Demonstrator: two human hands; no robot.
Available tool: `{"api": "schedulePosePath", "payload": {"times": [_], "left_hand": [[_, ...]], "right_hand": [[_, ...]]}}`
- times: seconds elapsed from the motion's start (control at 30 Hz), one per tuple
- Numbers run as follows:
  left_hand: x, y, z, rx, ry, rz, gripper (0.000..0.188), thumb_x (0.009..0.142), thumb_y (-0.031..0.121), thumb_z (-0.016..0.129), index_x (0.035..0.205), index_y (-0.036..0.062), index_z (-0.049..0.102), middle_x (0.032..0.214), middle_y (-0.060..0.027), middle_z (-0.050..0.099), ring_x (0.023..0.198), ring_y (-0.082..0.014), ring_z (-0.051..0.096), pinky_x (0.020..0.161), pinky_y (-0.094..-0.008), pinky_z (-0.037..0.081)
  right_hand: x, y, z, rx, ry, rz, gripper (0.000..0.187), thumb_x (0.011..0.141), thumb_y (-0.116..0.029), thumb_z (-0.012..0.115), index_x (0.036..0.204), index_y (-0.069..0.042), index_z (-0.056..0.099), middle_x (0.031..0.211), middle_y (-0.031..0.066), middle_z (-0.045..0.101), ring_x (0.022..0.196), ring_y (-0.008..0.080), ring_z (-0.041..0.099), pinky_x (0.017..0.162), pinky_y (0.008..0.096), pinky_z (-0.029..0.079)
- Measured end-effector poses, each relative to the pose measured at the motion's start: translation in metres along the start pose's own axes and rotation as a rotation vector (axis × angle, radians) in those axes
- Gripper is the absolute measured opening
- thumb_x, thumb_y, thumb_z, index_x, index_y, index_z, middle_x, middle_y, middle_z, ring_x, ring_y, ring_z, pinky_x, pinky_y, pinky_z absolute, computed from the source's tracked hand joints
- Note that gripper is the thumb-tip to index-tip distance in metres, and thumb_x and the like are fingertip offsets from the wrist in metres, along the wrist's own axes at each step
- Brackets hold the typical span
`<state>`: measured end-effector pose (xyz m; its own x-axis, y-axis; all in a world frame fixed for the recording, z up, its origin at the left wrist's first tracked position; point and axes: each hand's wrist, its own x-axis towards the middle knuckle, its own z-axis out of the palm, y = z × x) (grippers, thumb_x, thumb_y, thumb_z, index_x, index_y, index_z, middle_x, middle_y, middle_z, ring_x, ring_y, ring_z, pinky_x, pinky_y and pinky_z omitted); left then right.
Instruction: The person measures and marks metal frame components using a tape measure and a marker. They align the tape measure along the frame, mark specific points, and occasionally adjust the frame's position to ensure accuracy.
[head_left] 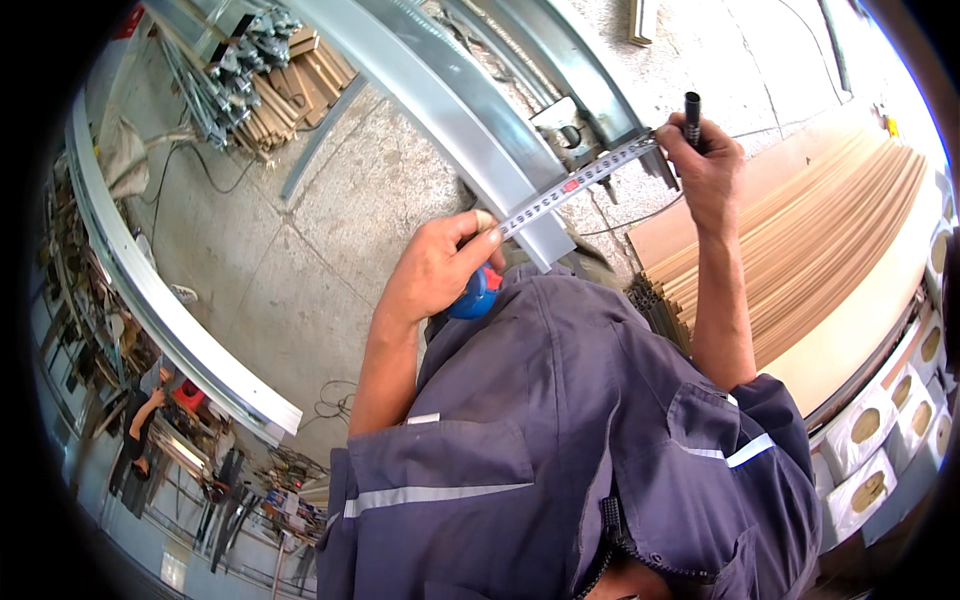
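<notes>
A grey work jacket (560, 440) with pale reflective stripes fills the lower middle of the frame. Just above it, at the centre, a blue tape case (472, 296) is gripped in the closed left hand (437, 268), with the thumb pressed on the tape blade (575, 182) where it leaves the case. The blade is stretched up and to the right across the end of a grey metal profile (455, 110). Its far end is pinned by the right hand (703, 160) in the upper right, which is also closed around a black marker (692, 108) held upright. A stack of wooden sheets (820, 250) is seen at the right, just beside the right forearm. The concrete floor (300, 250) lies beyond, and timber offcuts (290, 85) are piled at the upper left. Another person (140, 430) is seen at the far left edge.
</notes>
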<state>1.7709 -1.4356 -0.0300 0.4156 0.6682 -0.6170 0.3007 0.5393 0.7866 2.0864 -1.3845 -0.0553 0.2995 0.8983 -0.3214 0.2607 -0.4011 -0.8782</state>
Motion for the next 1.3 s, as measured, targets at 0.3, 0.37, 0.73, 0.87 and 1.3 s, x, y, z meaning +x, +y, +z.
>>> {"api": "schedulePosePath", "payload": {"times": [0.3, 0.37, 0.73, 0.87, 1.3], "left_hand": [[0.000, -0.007, -0.001, -0.076, -0.003, 0.001, 0.024, 0.100, 0.018, 0.058, 0.091, -0.0023, 0.068, 0.079, -0.0047, 0.070, 0.075, -0.0100, 0.063, 0.072, -0.0275, 0.050], [0.000, -0.008, 0.000, -0.102, -0.006, 0.004, 0.024, 0.100, 0.018, 0.058, 0.092, -0.0025, 0.069, 0.079, -0.0049, 0.070, 0.076, -0.0103, 0.064, 0.073, -0.0274, 0.050], [-0.001, -0.005, -0.001, -0.074, 0.001, 0.001, 0.026, 0.100, 0.021, 0.059, 0.093, -0.0022, 0.070, 0.077, -0.0056, 0.071, 0.075, -0.0105, 0.064, 0.072, -0.0273, 0.051], [0.000, -0.005, -0.001, -0.070, 0.006, -0.012, 0.027, 0.099, 0.020, 0.059, 0.090, -0.0018, 0.070, 0.077, -0.0058, 0.071, 0.074, -0.0105, 0.064, 0.072, -0.0277, 0.051], [0.001, -0.002, 0.004, 0.020, 0.061, -0.017, 0.028, 0.100, 0.021, 0.058, 0.084, -0.0003, 0.068, 0.075, -0.0041, 0.068, 0.070, -0.0092, 0.059, 0.067, -0.0275, 0.048]], "right_hand": [[0.006, 0.005, -0.004, -0.017, 0.002, 0.007, 0.024, 0.088, -0.014, 0.077, 0.103, 0.004, 0.074, 0.073, -0.0035, 0.061, 0.064, 0.0035, 0.051, 0.055, 0.0206, 0.038], [0.007, 0.005, -0.005, -0.019, -0.001, 0.009, 0.024, 0.088, -0.014, 0.077, 0.104, 0.004, 0.074, 0.072, -0.0038, 0.060, 0.063, 0.0034, 0.050, 0.055, 0.0206, 0.037], [0.007, 0.006, -0.005, -0.040, 0.001, 0.014, 0.027, 0.088, -0.016, 0.077, 0.105, 0.004, 0.074, 0.071, -0.0043, 0.059, 0.061, 0.0027, 0.047, 0.053, 0.0204, 0.036], [0.008, 0.006, -0.005, -0.036, -0.003, 0.012, 0.028, 0.088, -0.016, 0.077, 0.106, 0.005, 0.074, 0.072, -0.0037, 0.060, 0.062, 0.0029, 0.048, 0.054, 0.0203, 0.036], [0.005, 0.015, -0.003, 0.338, -0.068, 0.097, 0.017, 0.092, -0.007, 0.070, 0.104, 0.005, 0.070, 0.076, 0.0055, 0.068, 0.058, 0.0062, 0.057, 0.048, 0.0208, 0.042]]}}
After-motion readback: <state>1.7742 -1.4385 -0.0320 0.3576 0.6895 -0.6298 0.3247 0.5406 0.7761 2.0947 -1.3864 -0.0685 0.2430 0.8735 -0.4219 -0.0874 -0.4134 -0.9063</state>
